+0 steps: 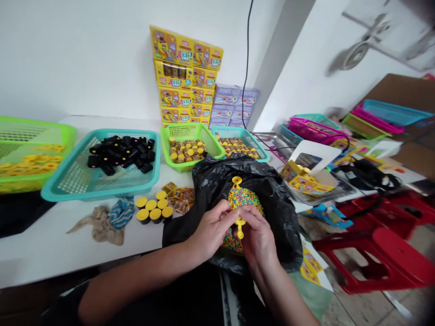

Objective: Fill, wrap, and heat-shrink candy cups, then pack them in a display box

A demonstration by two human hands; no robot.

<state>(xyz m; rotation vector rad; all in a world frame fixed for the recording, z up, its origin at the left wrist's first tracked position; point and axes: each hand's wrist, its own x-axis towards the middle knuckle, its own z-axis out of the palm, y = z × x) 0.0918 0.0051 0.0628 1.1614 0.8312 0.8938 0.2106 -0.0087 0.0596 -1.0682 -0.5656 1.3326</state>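
Head view: the left hand (212, 228) and right hand (258, 240) sit on either side, fingers bunched, pinching a yellow ring-topped plastic stick (240, 228). It runs lengthwise away from the person, ring farthest, across a bulging packet of multicoloured candy beads (243, 199). The right hand looks nearer its lower end. A black plastic bag (278, 213) lies gathered around the packet.

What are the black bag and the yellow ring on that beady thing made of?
The black bag looks like thin plastic: shiny, with soft crinkles. The yellow ring on the beady thing looks like smooth, slightly glossy hard plastic, though it's too small to be sure.
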